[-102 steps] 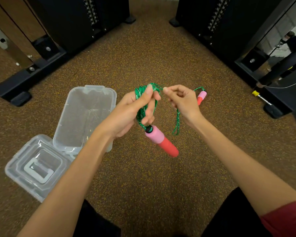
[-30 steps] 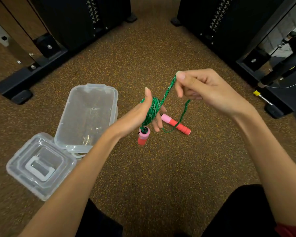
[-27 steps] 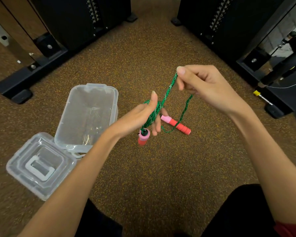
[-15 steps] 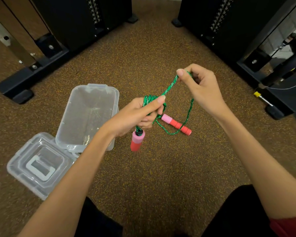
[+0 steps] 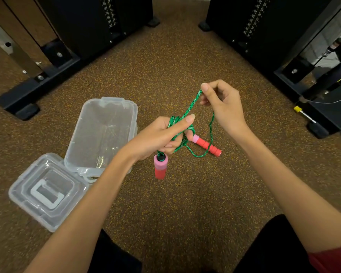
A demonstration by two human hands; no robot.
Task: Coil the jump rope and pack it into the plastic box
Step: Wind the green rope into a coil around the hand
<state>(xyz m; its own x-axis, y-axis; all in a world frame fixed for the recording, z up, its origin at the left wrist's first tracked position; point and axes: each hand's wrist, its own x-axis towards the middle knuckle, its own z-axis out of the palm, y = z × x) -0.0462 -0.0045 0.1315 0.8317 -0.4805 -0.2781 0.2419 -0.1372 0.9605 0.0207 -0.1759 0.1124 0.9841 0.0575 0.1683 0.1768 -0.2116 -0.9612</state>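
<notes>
Rope coils sit bunched in the left hand, whose fingers curl round them with the thumb laid along the top, and 1 handle hangs straight down from that fist. The right hand, up and to the right of it, pinches a taut strand that slants down-left into the coils, while a slack loop drops from it to the second handle, which lies on the floor just beyond the left fingers, its long axis pointing down-right. By my reading the next wrap draws that handle toward the left hand, and the box stands open to the left, nearer the left arm, its lid beside it.
</notes>
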